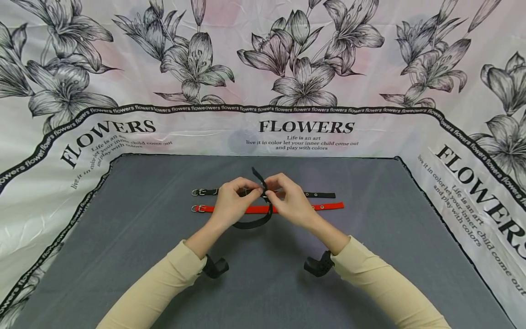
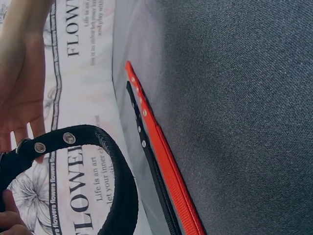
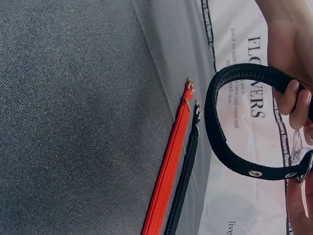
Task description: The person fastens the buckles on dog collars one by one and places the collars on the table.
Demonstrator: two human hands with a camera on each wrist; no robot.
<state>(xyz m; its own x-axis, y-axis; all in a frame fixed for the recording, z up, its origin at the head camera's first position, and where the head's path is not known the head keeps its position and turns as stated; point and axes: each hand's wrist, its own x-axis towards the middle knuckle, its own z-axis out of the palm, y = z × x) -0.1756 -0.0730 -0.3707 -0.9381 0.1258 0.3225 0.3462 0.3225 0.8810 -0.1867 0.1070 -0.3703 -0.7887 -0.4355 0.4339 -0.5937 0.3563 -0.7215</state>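
Backdrop: a flower-printed cloth [image 1: 304,68] with black lilies and the word FLOWERS stands behind and along both sides of the work area.
Table: a grey cloth surface [image 1: 144,256] spreads under both arms.
Red strap: red collar [image 1: 263,209] lies flat and straight on the grey cloth, buckle at its left end, eyelets toward its right end; the hands cover its middle in the head view.
Flat black strap: a thin black collar [image 1: 320,195] lies just beyond the red one, parallel and close beside it, also partly hidden by the hands.
Held strap: a black looped collar [image 1: 255,224] hangs above the two flat straps, bent into a ring, with metal eyelets and its free end sticking up.
Left hand [image 1: 232,203]: fingers curled, pinching the loop at its top.
Right hand [image 1: 289,201]: fingers curled, pinching the same spot from the other side.
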